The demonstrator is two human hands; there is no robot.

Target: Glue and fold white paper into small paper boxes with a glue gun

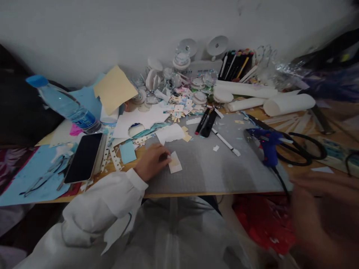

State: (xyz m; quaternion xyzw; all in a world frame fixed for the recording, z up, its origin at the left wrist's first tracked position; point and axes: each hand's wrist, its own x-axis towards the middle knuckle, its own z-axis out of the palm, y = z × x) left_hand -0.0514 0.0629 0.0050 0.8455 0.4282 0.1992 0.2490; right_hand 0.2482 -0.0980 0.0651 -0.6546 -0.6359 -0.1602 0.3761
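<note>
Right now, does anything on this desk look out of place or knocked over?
Yes. The water bottle lies tilted on loose paper sheets at the left, not upright. Paper scraps are strewn behind the grey cutting mat, where the left hand presses a small card.

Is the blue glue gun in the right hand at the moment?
No: the blue plastic glue gun stands by itself on the grey cutting mat, while the blurred right hand is off the desk edge, apart from it.

Your left hand [153, 160] rests on the mat [213, 164] at the counter's [179, 194] front edge, fingers on a paper piece [175, 163]. The phone [84, 157] lies toward the left edge, the glue gun [266, 144] toward the right, and the rolls [269, 99] behind it.
</note>
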